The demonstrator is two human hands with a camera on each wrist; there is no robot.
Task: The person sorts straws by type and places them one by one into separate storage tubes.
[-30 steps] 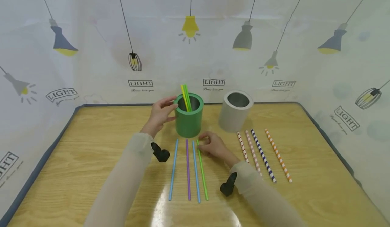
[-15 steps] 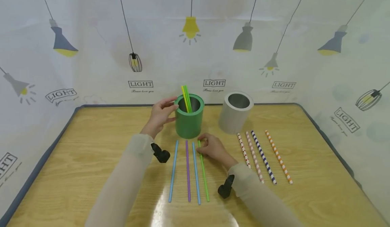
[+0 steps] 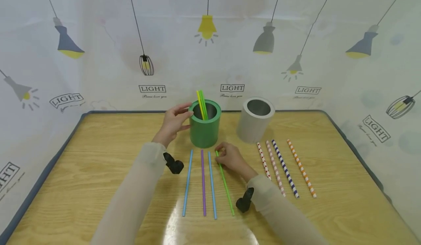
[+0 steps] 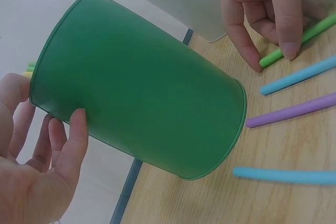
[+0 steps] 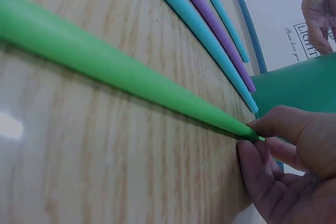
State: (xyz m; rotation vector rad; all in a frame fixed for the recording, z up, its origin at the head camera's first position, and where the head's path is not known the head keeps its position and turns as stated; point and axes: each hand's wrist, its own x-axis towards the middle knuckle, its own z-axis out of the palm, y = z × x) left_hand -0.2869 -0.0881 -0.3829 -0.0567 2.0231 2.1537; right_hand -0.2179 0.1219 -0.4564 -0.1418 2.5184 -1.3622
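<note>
- Green cup (image 3: 204,133) touches the left hand (image 3: 171,125), which probably steadies it
- That hand is half open, fingers loosely spread on rim and side, not wrapped round
- The right hand (image 3: 232,159) is nearly closed, pinching the green straw (image 3: 225,184) by its far end, likely for control
- Blue straws (image 3: 188,183) and a purple straw (image 3: 203,183) lie between the hands, nearer the person, perhaps spaced for easy grasping

you've got a solid green cup (image 3: 204,133) and an off-white cup (image 3: 251,129), both greyish inside. in the green one you see a yellow straw (image 3: 200,105) and bright green straws (image 3: 203,104). your plain ones: two light blue straws (image 3: 188,183), a purple straw (image 3: 203,183), a lime straw (image 3: 227,190). patterned: red-dotted white straw (image 3: 264,160), then banded pink-and-white straw (image 3: 276,168), navy-and-white straw (image 3: 285,168), orange-and-white straw (image 3: 301,168).
</note>
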